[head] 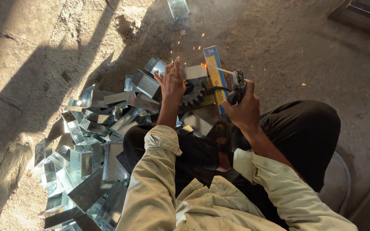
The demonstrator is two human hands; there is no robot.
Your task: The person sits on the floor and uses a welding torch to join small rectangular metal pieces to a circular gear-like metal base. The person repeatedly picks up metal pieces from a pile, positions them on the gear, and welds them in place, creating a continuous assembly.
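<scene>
Left hand (173, 81) reaches forward, fingers spread flat, pressing a grey bent sheet-metal piece (193, 72) on the dirt floor (43, 51). Right hand (243, 109), wrist bent, grips a black welding electrode holder (237, 85); its rod sparks at the piece's edge. Pile of shiny folded sheet-metal boxes (91, 158) lies left.

The person wears a pale khaki long-sleeved shirt (159, 188), dark trousers (305, 128) and a dark sandal (220, 136).

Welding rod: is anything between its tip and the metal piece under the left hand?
Nothing visible. The welding rod, clamped in the holder in the right hand, already meets the metal piece with sparks at the contact, while the left hand presses the piece farther along.
</scene>
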